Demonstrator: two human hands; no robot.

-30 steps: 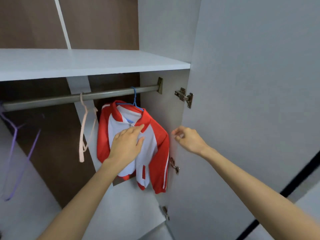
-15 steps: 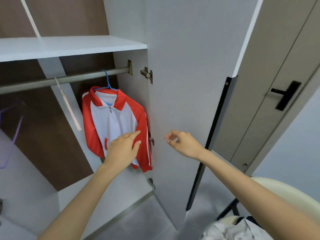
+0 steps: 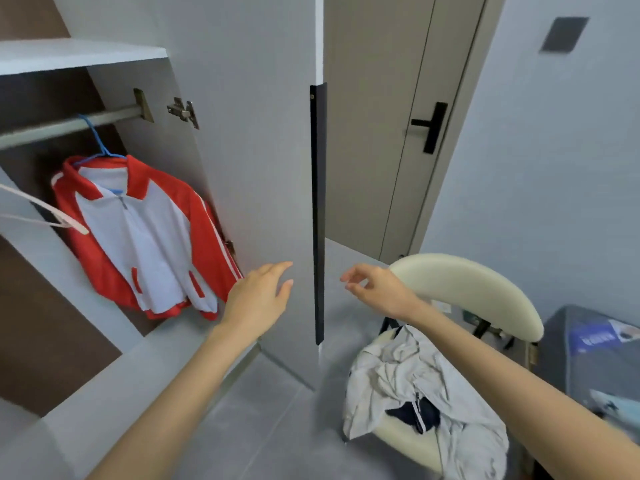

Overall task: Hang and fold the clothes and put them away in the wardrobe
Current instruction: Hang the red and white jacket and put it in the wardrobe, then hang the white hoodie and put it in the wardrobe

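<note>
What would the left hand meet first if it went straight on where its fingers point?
Probably the open wardrobe door: the left hand points its straight fingers up and right at its grey face, near the black handle strip. Depth is unclear, so the gap cannot be judged.

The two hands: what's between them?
In the head view, the black handle strip on the wardrobe door runs between the left hand and right hand.

A red-and-white jacket (image 3: 145, 237) hangs on a blue hanger (image 3: 98, 147); rumpled pale clothes (image 3: 415, 386) lie on a chair
</note>
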